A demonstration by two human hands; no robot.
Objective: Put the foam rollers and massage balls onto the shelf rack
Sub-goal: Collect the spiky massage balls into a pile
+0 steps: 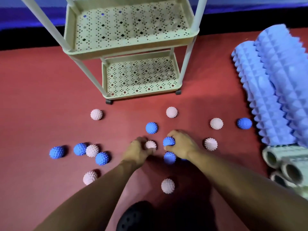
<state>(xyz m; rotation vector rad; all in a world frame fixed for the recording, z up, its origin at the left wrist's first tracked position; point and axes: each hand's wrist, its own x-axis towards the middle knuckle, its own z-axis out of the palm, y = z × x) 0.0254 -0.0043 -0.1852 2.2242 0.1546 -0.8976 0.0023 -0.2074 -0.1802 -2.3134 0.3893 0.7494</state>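
Note:
Several spiky massage balls, blue and pale pink, lie scattered on the red floor. My left hand (139, 150) grips a pink ball (150, 145). My right hand (180, 145) grips a blue ball (168, 141), just above another blue ball (169, 157) on the floor. A pale green shelf rack (195, 34) on wheels stands ahead; its two visible perforated trays hold nothing. Two light blue ridged foam rollers (273, 84) lie at the right, with several grey-green rollers (283, 165) stacked end-on in front of them.
A blue ball (151, 128) and pink balls (171, 112) lie between my hands and the rack. A cluster of balls (90, 150) sits at the left. A black perforated shoe (133, 217) shows at the bottom edge. A dark blue mat (25, 19) borders the floor behind.

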